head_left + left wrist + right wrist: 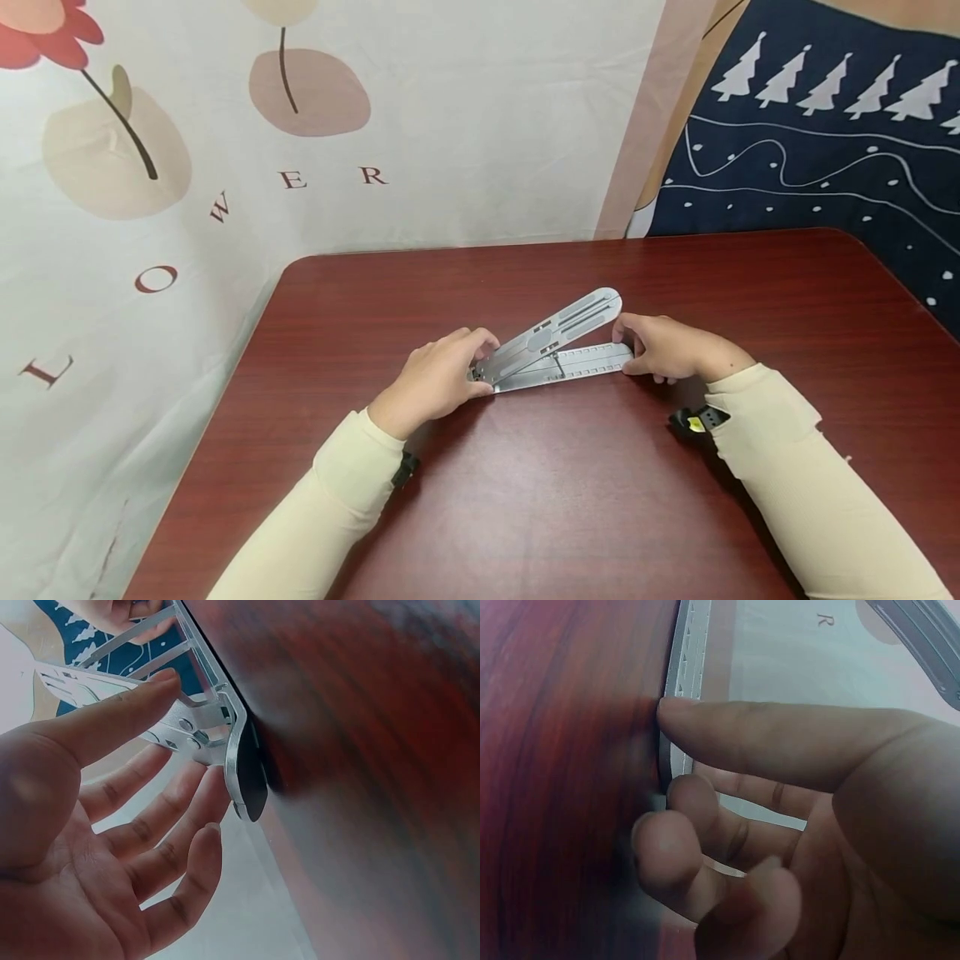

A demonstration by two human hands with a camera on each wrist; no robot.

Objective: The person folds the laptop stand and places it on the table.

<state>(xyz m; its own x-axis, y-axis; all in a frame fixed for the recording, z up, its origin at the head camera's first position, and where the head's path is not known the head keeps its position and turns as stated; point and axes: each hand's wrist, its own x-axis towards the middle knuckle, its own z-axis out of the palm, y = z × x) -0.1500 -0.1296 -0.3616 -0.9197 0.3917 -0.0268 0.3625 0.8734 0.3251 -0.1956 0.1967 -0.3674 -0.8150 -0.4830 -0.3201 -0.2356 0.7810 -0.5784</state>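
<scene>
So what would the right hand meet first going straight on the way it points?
The right hand would most likely meet the silver lower plate, whose end it grips.

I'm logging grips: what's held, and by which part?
A folding metal stand: the left hand holds its hinged end, the right hand the free end of its lower plate.

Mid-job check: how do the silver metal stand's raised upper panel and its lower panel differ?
The upper panel slants upward; the lower panel lies along the red-brown tabletop. The upper panel has long grooves; the lower panel, small notches. The right hand pinches the lower panel's end, not the upper panel's. Both are long and silver.
</scene>
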